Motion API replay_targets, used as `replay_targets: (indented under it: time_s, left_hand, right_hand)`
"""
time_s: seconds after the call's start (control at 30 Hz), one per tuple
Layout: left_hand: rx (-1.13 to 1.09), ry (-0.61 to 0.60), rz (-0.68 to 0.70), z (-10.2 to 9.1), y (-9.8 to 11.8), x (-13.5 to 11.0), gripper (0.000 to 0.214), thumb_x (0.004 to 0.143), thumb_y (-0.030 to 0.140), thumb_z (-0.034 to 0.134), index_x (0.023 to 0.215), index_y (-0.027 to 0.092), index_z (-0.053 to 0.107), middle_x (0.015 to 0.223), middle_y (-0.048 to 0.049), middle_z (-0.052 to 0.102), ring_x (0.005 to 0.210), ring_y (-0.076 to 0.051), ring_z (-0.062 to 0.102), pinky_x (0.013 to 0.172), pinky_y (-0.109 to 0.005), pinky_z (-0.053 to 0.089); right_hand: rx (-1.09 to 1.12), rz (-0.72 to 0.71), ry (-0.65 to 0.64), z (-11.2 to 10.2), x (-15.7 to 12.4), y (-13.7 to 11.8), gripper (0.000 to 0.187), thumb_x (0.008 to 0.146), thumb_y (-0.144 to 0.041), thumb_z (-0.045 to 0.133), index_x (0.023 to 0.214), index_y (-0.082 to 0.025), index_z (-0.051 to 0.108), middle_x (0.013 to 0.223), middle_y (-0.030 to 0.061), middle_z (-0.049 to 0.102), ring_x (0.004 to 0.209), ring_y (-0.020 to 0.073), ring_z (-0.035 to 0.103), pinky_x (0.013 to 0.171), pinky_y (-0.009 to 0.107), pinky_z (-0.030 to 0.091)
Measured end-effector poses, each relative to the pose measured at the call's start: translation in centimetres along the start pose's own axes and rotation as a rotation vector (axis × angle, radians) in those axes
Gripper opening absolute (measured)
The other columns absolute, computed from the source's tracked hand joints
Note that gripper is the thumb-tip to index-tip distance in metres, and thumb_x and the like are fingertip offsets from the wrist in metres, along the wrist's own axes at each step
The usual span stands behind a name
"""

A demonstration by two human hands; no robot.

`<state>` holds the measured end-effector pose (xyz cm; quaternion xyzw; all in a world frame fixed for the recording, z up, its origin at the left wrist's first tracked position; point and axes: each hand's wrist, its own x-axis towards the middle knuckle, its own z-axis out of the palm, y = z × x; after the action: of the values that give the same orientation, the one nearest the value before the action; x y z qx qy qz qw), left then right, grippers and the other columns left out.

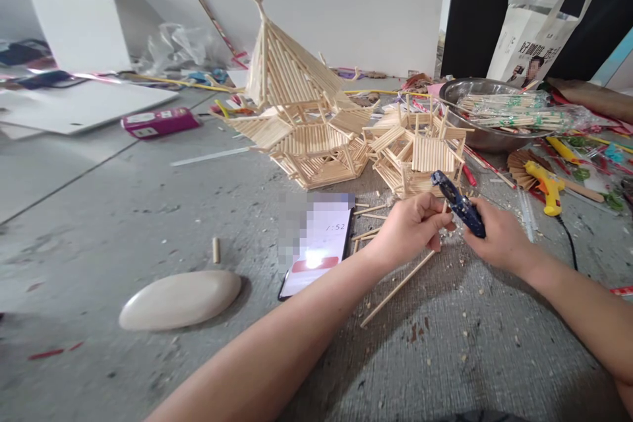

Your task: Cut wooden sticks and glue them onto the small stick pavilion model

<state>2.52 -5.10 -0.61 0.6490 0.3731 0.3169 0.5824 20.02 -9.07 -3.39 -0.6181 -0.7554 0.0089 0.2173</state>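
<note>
My left hand [413, 227] is closed, pinching a thin wooden stick [400, 291] that slants down toward the floor at lower left. Its upper end rises just past my fingertips. Wrapped in my right hand [499, 237] is a dark blue pair of pliers [459, 204], its head tipped up and left beside the stick's upper end. The jaws are too small to make out clearly. Just beyond both hands stands a small wooden stick structure [435, 155], and left of it a larger stick pavilion [306, 138] with a peaked roof [287, 72].
A lit phone [321, 237] lies left of my left hand, with short cut sticks [368, 211] alongside. A smooth pale stone [180, 300] rests farther left. At right are a yellow glue gun [546, 188] with its cord and a metal bowl [465, 135] of bagged sticks.
</note>
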Motion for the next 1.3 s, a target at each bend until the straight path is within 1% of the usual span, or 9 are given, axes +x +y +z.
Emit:
replay_targets:
  time_s: [0.13,0.23,0.33,0.47,0.7,0.93,1.07,1.23,1.3]
  left_hand:
    - [-0.066,-0.005,-0.03,0.2,-0.2,0.1,0.009,0.072,0.021,0.052,0.067,0.017,0.046,0.061,0.0006,0.062,0.035,-0.004,0.049,0.035,-0.017,0.035]
    - [-0.123,0.043,-0.046,0.2,-0.4,0.3,0.01,0.072,0.024,0.054,0.069,0.017,0.048,0.06,0.001,0.062,0.033,-0.004,0.048,0.035,-0.017,0.035]
    - [-0.15,0.1,-0.056,0.2,-0.7,0.5,0.014,0.072,0.027,0.056,0.066,0.017,0.05,0.058,0.0016,0.061,0.033,-0.004,0.047,0.034,-0.018,0.034]
    - [-0.083,0.176,-0.069,0.2,-0.9,0.7,0.02,0.073,0.03,0.056,0.059,0.016,0.051,0.053,0.0011,0.06,0.032,-0.004,0.044,0.035,-0.018,0.031]
    - [0.035,0.306,-0.047,-0.4,-0.3,1.0,0.027,0.073,0.033,0.056,0.052,0.016,0.052,0.047,0.002,0.057,0.031,-0.002,0.036,0.035,-0.019,0.025]
    - [0.041,0.194,-0.097,0.5,-0.6,2.7,0.029,0.073,0.033,0.057,0.05,0.017,0.051,0.043,0.003,0.054,0.03,-0.003,0.036,0.035,-0.02,0.025]
    - [0.042,0.154,-0.089,1.2,-0.8,3.9,0.033,0.074,0.036,0.056,0.048,0.016,0.049,0.042,0.0028,0.052,0.029,-0.003,0.034,0.035,-0.021,0.024]
    - [-0.045,0.116,-0.051,1.8,-0.6,4.9,0.032,0.075,0.037,0.056,0.052,0.016,0.05,0.043,0.0036,0.051,0.029,-0.002,0.034,0.035,-0.022,0.022]
    - [-0.092,0.101,-0.038,2.0,-0.8,5.2,0.032,0.075,0.036,0.056,0.051,0.016,0.049,0.042,0.0037,0.051,0.029,-0.003,0.033,0.033,-0.021,0.021]
  right_hand:
    - [0.052,0.054,0.037,-1.0,0.3,0.4,0.021,0.071,-0.028,0.048,0.09,-0.019,0.051,0.068,0.0046,0.062,0.059,0.0199,0.059,0.055,0.03,0.04]
    - [0.054,0.017,0.075,-2.7,0.8,1.3,0.026,0.07,-0.026,0.05,0.095,-0.019,0.051,0.075,0.0047,0.063,0.066,0.0196,0.059,0.059,0.03,0.043]
    - [-0.033,-0.103,-0.068,-4.5,1.3,2.8,0.044,0.069,-0.026,0.052,0.113,-0.022,0.046,0.092,0.0058,0.064,0.078,0.0221,0.06,0.065,0.033,0.045]
    - [-0.096,-0.234,-0.306,-5.6,1.7,4.6,0.054,0.067,-0.023,0.052,0.121,-0.022,0.042,0.112,0.0074,0.058,0.096,0.0237,0.057,0.078,0.036,0.045]
    - [-0.133,-0.229,-0.507,-4.3,2.1,6.2,0.056,0.065,-0.024,0.055,0.12,-0.027,0.046,0.108,0.0057,0.06,0.092,0.0232,0.058,0.076,0.036,0.045]
    - [-0.205,-0.192,-0.536,-1.5,2.0,6.6,0.077,0.06,-0.056,0.062,0.127,-0.021,0.044,0.123,0.0136,0.051,0.109,0.032,0.049,0.088,0.045,0.04]
    - [-0.135,-0.284,-0.387,-2.0,2.3,6.1,0.058,0.073,-0.057,0.052,0.12,-0.024,0.051,0.119,0.0099,0.055,0.103,0.0262,0.054,0.084,0.041,0.043]
    - [-0.127,-0.369,0.219,-3.2,3.6,4.3,0.023,0.085,-0.029,0.045,0.096,-0.023,0.063,0.086,0.0048,0.064,0.08,0.016,0.059,0.071,0.029,0.046]
    - [-0.196,-0.415,0.305,-3.2,4.2,3.6,0.022,0.084,-0.023,0.045,0.093,-0.024,0.065,0.08,0.0034,0.063,0.074,0.014,0.058,0.065,0.026,0.045]
